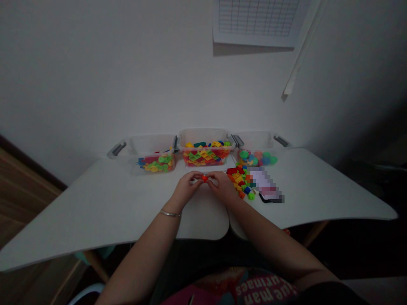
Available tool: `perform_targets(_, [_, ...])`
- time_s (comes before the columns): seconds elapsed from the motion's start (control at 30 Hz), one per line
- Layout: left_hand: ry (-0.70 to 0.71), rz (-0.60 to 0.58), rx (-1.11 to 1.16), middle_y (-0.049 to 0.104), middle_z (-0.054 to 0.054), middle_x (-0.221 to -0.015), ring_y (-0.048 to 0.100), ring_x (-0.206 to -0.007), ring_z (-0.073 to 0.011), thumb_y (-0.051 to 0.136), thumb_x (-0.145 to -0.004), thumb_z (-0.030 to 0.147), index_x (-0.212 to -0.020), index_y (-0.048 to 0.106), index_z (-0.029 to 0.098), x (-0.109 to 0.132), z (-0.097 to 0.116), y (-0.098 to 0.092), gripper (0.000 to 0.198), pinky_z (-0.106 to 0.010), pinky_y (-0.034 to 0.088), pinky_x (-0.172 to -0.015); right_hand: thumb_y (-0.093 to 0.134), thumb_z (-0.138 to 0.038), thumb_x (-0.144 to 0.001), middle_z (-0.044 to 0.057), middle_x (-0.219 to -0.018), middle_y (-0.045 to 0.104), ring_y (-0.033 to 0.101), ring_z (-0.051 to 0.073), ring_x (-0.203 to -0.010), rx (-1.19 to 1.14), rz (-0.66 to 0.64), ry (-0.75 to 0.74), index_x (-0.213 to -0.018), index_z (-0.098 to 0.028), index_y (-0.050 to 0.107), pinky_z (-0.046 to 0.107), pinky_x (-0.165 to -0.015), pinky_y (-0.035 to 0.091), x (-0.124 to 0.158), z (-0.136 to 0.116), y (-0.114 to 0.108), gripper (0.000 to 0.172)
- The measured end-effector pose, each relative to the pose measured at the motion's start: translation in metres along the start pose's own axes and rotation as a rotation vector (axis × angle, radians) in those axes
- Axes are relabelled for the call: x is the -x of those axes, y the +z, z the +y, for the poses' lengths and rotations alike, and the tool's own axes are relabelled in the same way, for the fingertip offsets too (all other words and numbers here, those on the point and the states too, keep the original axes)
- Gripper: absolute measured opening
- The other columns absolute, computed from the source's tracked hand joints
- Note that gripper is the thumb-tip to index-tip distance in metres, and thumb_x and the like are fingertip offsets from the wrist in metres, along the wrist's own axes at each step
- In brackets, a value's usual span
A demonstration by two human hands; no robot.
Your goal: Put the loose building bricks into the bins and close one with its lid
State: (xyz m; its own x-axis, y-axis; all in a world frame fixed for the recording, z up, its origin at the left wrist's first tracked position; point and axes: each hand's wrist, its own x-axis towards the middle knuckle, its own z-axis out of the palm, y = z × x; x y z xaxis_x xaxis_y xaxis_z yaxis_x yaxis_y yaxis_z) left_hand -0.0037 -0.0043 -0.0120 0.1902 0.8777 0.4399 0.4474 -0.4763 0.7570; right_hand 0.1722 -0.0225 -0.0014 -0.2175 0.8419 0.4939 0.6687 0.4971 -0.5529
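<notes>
Between my two hands, over the front middle of the white table (121,207), is a small red-orange toy brick (205,179). My left hand (188,186) pinches it from the left with thumb and fingertips. From the other side my right hand (221,185) grips the same piece. Fingers cover part of it, so I cannot tell whether it is one brick or two joined. Right beside my right hand lies a loose pile of coloured bricks (239,180) in red, yellow, orange, green and blue.
Along the wall stand three clear plastic bins: a left bin (152,146) with mixed pieces, a middle bin (206,134) full of bricks, and a right bin (256,140) with round pieces. A pixelated phone-like object (265,184) lies right of the pile. A printed grid sheet (254,21) hangs above.
</notes>
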Motion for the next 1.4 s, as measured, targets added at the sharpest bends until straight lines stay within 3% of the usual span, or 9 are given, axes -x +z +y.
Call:
perform_targets(0.27, [0.017,0.008,-0.068,0.070,-0.004,-0.093,0.065,-0.087,-0.0173,0.065,-0.082,0.029,-0.095,0.065,0.019,0.002,0.005,-0.002,0.016,-0.033,0.053,-0.082,0.060,-0.026,-0.086,0.002,-0.093,0.071,0.065,0.014,-0.085,-0.250,-0.042,0.126,-0.092,-0.020,0.066,0.026,-0.075,0.050,-0.001,0.003,0.001,0.010])
perform_targets(0.37, [0.053,0.016,-0.123,0.070,-0.004,-0.094,0.065,-0.088,-0.0177,0.064,-0.083,0.028,-0.096,0.065,0.019,0.002,0.006,-0.003,0.016,-0.033,0.053,-0.083,0.061,-0.025,-0.084,0.003,-0.092,0.071,0.065,0.015,-0.083,-0.252,-0.016,0.083,-0.091,-0.019,0.066,0.026,-0.074,0.051,-0.005,-0.001,-0.004,0.010])
perform_targets(0.47, [0.108,0.029,-0.204,0.070,-0.006,-0.100,0.064,-0.095,-0.0187,0.060,-0.085,0.024,-0.101,0.064,0.019,0.003,0.003,-0.004,0.017,-0.035,0.051,-0.089,0.060,-0.021,-0.083,0.006,-0.094,0.069,0.063,0.016,-0.084,-0.158,0.089,-0.026,-0.092,-0.018,0.066,0.028,-0.079,0.050,-0.017,-0.005,-0.022,0.011])
perform_targets(0.63, [0.170,-0.030,-0.355,0.070,-0.007,-0.105,0.063,-0.102,-0.0212,0.057,-0.085,0.019,-0.103,0.065,0.019,0.004,-0.003,-0.005,0.020,-0.040,0.048,-0.096,0.052,-0.021,-0.087,0.009,-0.104,0.067,0.060,0.021,-0.100,0.022,0.307,-0.077,-0.095,-0.018,0.066,0.033,-0.090,0.048,-0.057,0.002,-0.063,0.017])
perform_targets(0.77, [0.205,-0.103,-0.404,0.070,-0.008,-0.107,0.063,-0.103,-0.0229,0.055,-0.084,0.016,-0.102,0.066,0.018,0.004,-0.004,-0.004,0.022,-0.042,0.048,-0.097,0.050,-0.013,-0.083,0.010,-0.103,0.067,0.059,0.021,-0.102,0.153,0.285,-0.037,-0.097,-0.016,0.070,0.034,-0.094,0.046,-0.083,0.015,-0.079,0.025])
perform_targets(0.87, [0.213,-0.135,-0.431,0.070,-0.008,-0.108,0.063,-0.103,-0.0230,0.055,-0.082,0.014,-0.103,0.067,0.018,0.004,-0.002,-0.002,0.024,-0.043,0.048,-0.097,0.047,-0.012,-0.083,0.009,-0.109,0.067,0.059,0.021,-0.104,0.233,0.188,0.005,-0.100,-0.017,0.073,0.035,-0.097,0.043,-0.091,0.018,-0.076,0.031])
perform_targets(1.1, [0.234,-0.163,-0.476,0.070,-0.007,-0.110,0.064,-0.104,-0.0226,0.057,-0.079,0.011,-0.105,0.067,0.019,0.006,-0.005,-0.001,0.029,-0.042,0.049,-0.098,0.044,-0.033,-0.094,0.010,-0.115,0.066,0.057,0.024,-0.108,0.398,0.106,-0.027,-0.107,-0.016,0.070,0.037,-0.099,0.039,-0.082,0.007,-0.056,0.034])
perform_targets(1.3, [0.224,-0.175,-0.481,0.070,-0.008,-0.110,0.064,-0.105,-0.0229,0.057,-0.079,0.012,-0.106,0.068,0.020,0.007,-0.004,0.001,0.030,-0.043,0.049,-0.098,0.054,-0.030,-0.088,0.015,-0.131,0.058,0.049,0.030,-0.122,0.498,0.079,-0.067,-0.128,-0.010,0.055,0.047,-0.113,0.019,-0.073,0.005,-0.044,0.045])
perform_targets(1.4, [0.219,-0.178,-0.481,0.070,-0.008,-0.110,0.064,-0.105,-0.0226,0.057,-0.079,0.013,-0.106,0.068,0.020,0.007,-0.004,0.002,0.030,-0.043,0.049,-0.098,0.055,-0.029,-0.087,0.015,-0.135,0.056,0.047,0.030,-0.125,0.466,0.062,-0.072,-0.131,-0.011,0.053,0.047,-0.114,0.018,-0.073,0.007,-0.047,0.047])
